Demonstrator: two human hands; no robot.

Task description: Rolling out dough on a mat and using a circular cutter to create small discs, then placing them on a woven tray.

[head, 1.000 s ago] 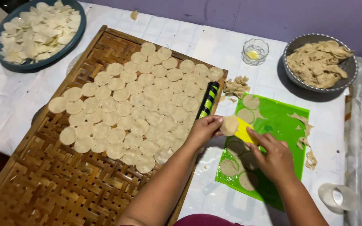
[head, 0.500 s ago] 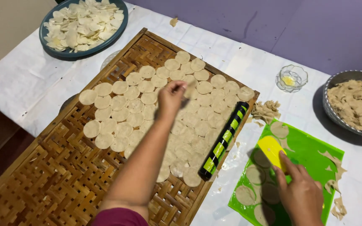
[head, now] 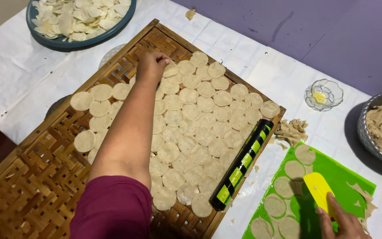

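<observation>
My left hand [head: 150, 66] reaches across to the far side of a woven bamboo tray [head: 32, 190]. Its fingertips pinch a pale dough round [head: 170, 70] at the edge of the rows of rounds [head: 200, 119] laid there. At the bottom right, my right hand [head: 339, 223] holds a yellow scraper [head: 317, 188] flat on a green mat [head: 337, 177]. The mat carries several cut dough rounds [head: 295, 169]. A black rolling pin with green stripes [head: 242, 166] lies along the tray's right edge, between my two hands.
A blue plate [head: 67, 43] heaped with pale rounds stands at the back left. A small glass dish [head: 323, 95] and a metal bowl [head: 364, 132] of dough scraps sit at the right. A scrap pile [head: 292, 131] lies beside the mat, on white table paper [head: 18, 79].
My left hand carried a dough round from the mat across the tray to its far side. My right hand stayed on the scraper at the mat. The view shifted left.
</observation>
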